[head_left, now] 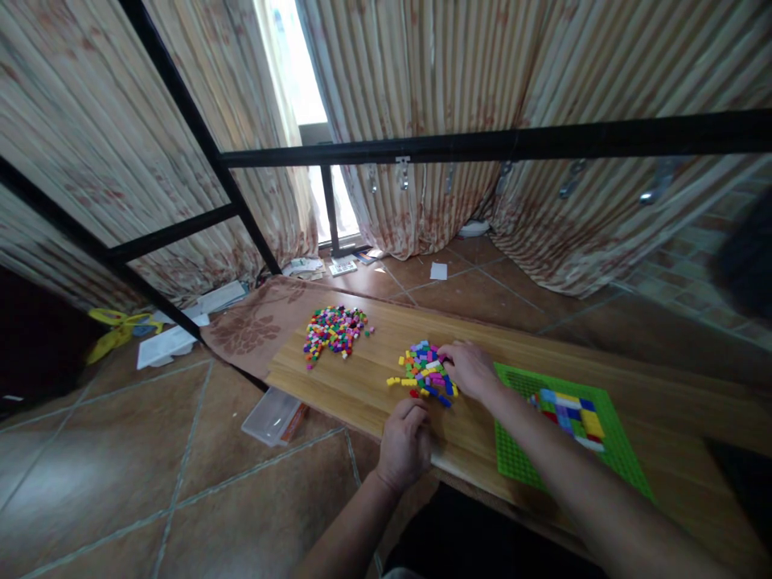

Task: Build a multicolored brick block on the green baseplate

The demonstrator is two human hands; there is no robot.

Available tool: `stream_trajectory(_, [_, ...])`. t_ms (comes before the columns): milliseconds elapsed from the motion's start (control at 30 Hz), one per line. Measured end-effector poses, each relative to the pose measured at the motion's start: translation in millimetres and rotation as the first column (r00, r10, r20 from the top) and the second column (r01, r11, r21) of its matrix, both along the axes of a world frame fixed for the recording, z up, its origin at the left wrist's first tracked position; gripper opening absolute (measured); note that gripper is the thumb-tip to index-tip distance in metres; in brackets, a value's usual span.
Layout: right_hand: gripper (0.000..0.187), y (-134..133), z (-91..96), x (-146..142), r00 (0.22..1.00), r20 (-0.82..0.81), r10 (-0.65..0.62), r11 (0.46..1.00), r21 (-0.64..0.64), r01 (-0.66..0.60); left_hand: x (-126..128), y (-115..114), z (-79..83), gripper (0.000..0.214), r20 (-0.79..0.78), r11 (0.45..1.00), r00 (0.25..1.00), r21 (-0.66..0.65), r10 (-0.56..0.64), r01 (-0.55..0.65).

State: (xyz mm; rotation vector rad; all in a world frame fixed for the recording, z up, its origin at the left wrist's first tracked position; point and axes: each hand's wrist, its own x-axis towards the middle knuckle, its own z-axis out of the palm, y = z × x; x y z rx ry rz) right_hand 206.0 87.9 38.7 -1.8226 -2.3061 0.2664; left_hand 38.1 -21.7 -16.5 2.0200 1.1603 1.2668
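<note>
A loose pile of colourful toy building bricks (425,366) lies on a wooden tabletop (362,390). My right hand (474,368) reaches into the pile's right side, fingers bent and closed at the tips; what they pinch, if anything, is hidden. At the pile's near edge is my left hand (405,442), its fingers curled together with a small red brick (414,394) at their tips. Under my right forearm lies a green baseplate (510,438), partly covered by the arm. Joined bricks (572,418) in blue, yellow, white, green and red form a block on it.
A second heap of smaller bricks (334,330) sits toward the table's far left end. Below that end, a clear plastic box (274,416) rests on the tiled floor. A black metal rail (422,150) runs before the curtains (434,72). Papers and a yellow bag (114,331) lie at left.
</note>
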Motion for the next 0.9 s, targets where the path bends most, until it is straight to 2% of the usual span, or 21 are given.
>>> stream_trajectory(67, [0.028,-5.6,3.6,0.1,0.998,-0.057,-0.035,0.999,0.028,0.036,-6.7,3.3,7.6,0.026,0.066,0.999,0.997,-0.005,0.042,-0.041])
stream_trajectory(133, [0.027,-15.5,6.7,1.1,0.979,-0.19,-0.078,0.994,0.062,0.091,-23.0,18.3,18.0,0.023,0.109,0.988,0.982,-0.008,0.155,-0.155])
stream_trajectory(167, [0.027,-22.1,7.6,1.6,0.956,-0.278,-0.09,0.99,0.077,0.115,-34.6,31.4,23.6,0.022,0.107,0.967,0.961,-0.007,0.254,-0.255])
stream_trajectory(233, [0.026,-36.8,7.8,2.2,0.894,-0.442,-0.073,0.987,0.099,0.129,-62.4,67.2,33.8,0.024,0.05,0.881,0.88,-0.02,0.473,-0.472])
stream_trajectory(300, [0.027,-49.9,5.9,2.0,0.839,-0.542,-0.045,0.989,0.097,0.116,-90.1,108.8,40.7,0.025,-0.113,0.813,0.807,0.0,0.579,-0.583])
stream_trajectory(400, [0.029,-58.9,0.9,1.0,0.813,-0.578,-0.069,0.992,0.049,0.119,-118.2,160.2,44.0,0.026,-0.416,0.825,0.75,0.001,0.514,-0.565])
stream_trajectory(467, [0.03,-57.5,-1.8,0.9,0.82,-0.565,-0.095,0.99,0.03,0.135,-124.7,179.1,43.4,0.028,-0.559,0.84,0.694,0.007,0.454,-0.543])
stream_trajectory(533, [0.031,-54.1,-3.1,1.0,0.833,-0.543,-0.104,0.989,0.032,0.144,-124.2,187.4,42.4,0.028,-0.657,0.857,0.642,0.01,0.394,-0.516])
stream_trajectory(633, [0.031,-52.2,-2.9,0.6,0.845,-0.525,-0.102,0.989,0.037,0.143,-118.8,191.2,42.6,0.028,-0.719,0.868,0.603,0.002,0.347,-0.497])
stream_trajectory(900, [0.027,-62.8,-4.1,-1.6,0.798,-0.591,-0.116,0.986,0.03,0.166,-120.3,206.4,48.1,0.035,-0.743,0.846,0.598,-0.082,0.299,-0.526])
